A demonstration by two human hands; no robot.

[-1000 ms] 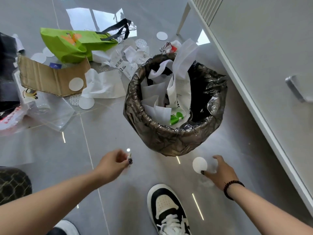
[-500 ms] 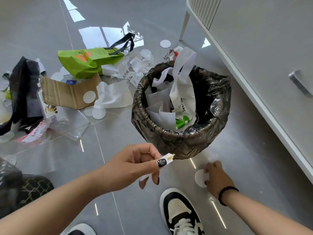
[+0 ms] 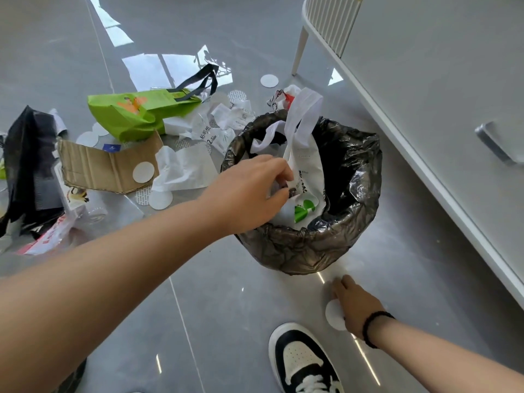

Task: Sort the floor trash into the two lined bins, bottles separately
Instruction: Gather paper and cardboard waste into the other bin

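A bin lined with a black bag [image 3: 354,177] stands on the grey floor and holds white paper and a white bag with green print [image 3: 304,177]. My left hand [image 3: 249,194] reaches over its near-left rim, fingers curled together above the contents, apparently still pinching a small white paper scrap that is mostly hidden. My right hand [image 3: 355,304] is low on the floor in front of the bin, lying on a white round disc [image 3: 334,316] that shows at its left side. No bottle or second bin is clearly in view.
Trash lies left of the bin: a green bag [image 3: 127,112], a cardboard piece [image 3: 93,165], crumpled white paper [image 3: 184,168], several white discs, a black bag [image 3: 25,154]. A white cabinet [image 3: 425,95] runs along the right. My shoe [image 3: 303,361] is near the right hand.
My left hand rose from the floor with a small white scrap and moved forward over the bin. My right hand stayed at the white disc, now covering part of it.
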